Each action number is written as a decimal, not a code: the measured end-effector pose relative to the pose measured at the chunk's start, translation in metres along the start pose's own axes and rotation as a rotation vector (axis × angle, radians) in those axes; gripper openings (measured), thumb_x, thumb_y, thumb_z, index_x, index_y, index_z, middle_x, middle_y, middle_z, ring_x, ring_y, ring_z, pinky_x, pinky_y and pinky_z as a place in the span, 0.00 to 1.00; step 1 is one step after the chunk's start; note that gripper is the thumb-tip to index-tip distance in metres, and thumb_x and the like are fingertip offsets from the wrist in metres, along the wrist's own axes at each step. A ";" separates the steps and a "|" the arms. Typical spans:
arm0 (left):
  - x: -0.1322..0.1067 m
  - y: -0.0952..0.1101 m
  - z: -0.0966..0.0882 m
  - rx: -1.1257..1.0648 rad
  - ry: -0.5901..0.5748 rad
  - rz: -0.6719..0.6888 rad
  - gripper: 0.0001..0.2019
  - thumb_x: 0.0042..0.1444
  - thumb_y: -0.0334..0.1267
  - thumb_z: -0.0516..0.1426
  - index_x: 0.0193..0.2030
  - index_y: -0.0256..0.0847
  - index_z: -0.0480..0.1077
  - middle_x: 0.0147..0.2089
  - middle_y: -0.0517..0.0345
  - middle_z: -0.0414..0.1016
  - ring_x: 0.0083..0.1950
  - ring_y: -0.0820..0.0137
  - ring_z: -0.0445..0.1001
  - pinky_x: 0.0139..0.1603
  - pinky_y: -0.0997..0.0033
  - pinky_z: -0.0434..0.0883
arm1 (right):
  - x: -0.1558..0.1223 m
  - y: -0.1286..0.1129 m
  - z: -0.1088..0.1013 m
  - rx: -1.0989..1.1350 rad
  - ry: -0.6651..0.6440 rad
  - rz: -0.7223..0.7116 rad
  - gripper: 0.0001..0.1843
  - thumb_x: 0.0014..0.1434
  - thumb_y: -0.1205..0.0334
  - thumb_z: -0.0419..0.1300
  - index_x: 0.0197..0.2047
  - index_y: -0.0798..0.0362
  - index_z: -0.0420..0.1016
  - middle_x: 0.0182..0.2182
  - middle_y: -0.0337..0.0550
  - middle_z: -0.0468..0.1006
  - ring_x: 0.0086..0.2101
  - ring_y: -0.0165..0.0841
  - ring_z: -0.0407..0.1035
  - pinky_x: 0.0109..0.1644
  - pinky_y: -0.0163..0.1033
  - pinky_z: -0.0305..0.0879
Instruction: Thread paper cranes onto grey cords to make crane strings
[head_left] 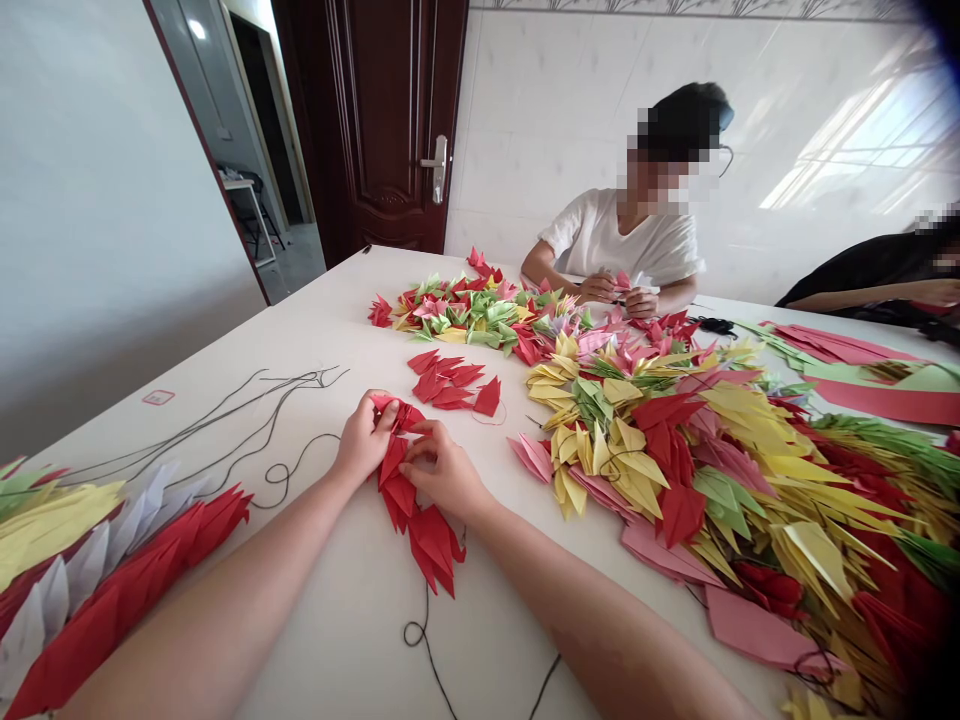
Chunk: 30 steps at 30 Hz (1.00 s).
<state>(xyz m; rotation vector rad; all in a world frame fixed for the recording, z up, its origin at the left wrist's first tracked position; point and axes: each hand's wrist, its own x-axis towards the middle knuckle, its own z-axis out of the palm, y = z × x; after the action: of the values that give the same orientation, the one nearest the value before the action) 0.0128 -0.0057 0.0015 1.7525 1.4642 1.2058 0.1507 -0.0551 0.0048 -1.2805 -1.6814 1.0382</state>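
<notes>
My left hand (364, 437) and my right hand (442, 470) meet over a string of red origami paper cranes (416, 510) on the white table (315, 330). Both hands pinch the red folded paper at the top of the string, and my fingers hide part of it. A loose group of red paper cranes (450, 385) lies just beyond my hands. Dark thread (289, 470) curves across the table to the left of my left hand, and another length (424, 630) trails toward the near edge.
A large heap of red, yellow, green and pink paper cranes (675, 470) spreads to the right. Finished strands of cranes (112, 570) lie at the left. A seated person (622, 240) works with both hands (616, 293) across the table. Coloured paper sheets (877, 385) lie far right.
</notes>
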 end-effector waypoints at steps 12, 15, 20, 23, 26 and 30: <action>-0.002 0.002 0.004 -0.325 0.002 -0.158 0.16 0.53 0.55 0.49 0.37 0.44 0.56 0.35 0.60 0.68 0.24 0.72 0.72 0.22 0.72 0.69 | 0.001 0.005 0.007 0.219 0.066 0.053 0.30 0.44 0.67 0.60 0.49 0.50 0.52 0.28 0.36 0.74 0.33 0.31 0.68 0.43 0.43 0.64; -0.003 0.002 0.002 -0.255 0.030 -0.110 0.15 0.54 0.54 0.48 0.37 0.44 0.57 0.36 0.59 0.68 0.28 0.70 0.72 0.27 0.69 0.70 | 0.000 0.005 0.008 0.258 0.052 0.032 0.28 0.46 0.66 0.58 0.50 0.49 0.53 0.30 0.37 0.75 0.33 0.31 0.68 0.42 0.42 0.64; 0.000 -0.001 0.001 -0.083 0.125 -0.017 0.12 0.56 0.50 0.47 0.34 0.43 0.59 0.35 0.58 0.69 0.38 0.68 0.71 0.40 0.68 0.67 | -0.001 0.005 0.005 0.312 -0.046 -0.041 0.24 0.48 0.70 0.52 0.50 0.47 0.55 0.33 0.37 0.76 0.29 0.29 0.68 0.35 0.38 0.66; 0.001 -0.003 0.001 -0.080 0.096 -0.034 0.11 0.56 0.49 0.48 0.34 0.44 0.59 0.34 0.59 0.69 0.35 0.68 0.70 0.38 0.69 0.67 | 0.000 0.005 0.004 0.309 -0.027 -0.017 0.25 0.46 0.71 0.52 0.49 0.48 0.56 0.31 0.36 0.76 0.28 0.28 0.68 0.35 0.37 0.66; 0.005 -0.009 0.002 -0.072 0.114 -0.064 0.11 0.55 0.49 0.48 0.34 0.44 0.59 0.34 0.59 0.70 0.36 0.68 0.71 0.38 0.68 0.67 | 0.001 0.005 0.001 0.248 0.073 -0.002 0.25 0.43 0.71 0.53 0.47 0.48 0.58 0.29 0.35 0.76 0.28 0.28 0.68 0.34 0.36 0.65; 0.008 -0.013 0.001 -0.013 0.228 -0.058 0.12 0.51 0.44 0.52 0.41 0.43 0.59 0.44 0.52 0.68 0.47 0.63 0.68 0.48 0.62 0.64 | 0.004 0.009 -0.003 0.236 0.169 -0.012 0.23 0.44 0.69 0.53 0.46 0.48 0.58 0.30 0.36 0.76 0.32 0.30 0.70 0.34 0.36 0.65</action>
<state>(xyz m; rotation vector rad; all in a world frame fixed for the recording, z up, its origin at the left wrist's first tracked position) 0.0071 0.0051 -0.0079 1.5943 1.6197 1.4186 0.1555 -0.0489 -0.0021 -1.1677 -1.3933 1.0559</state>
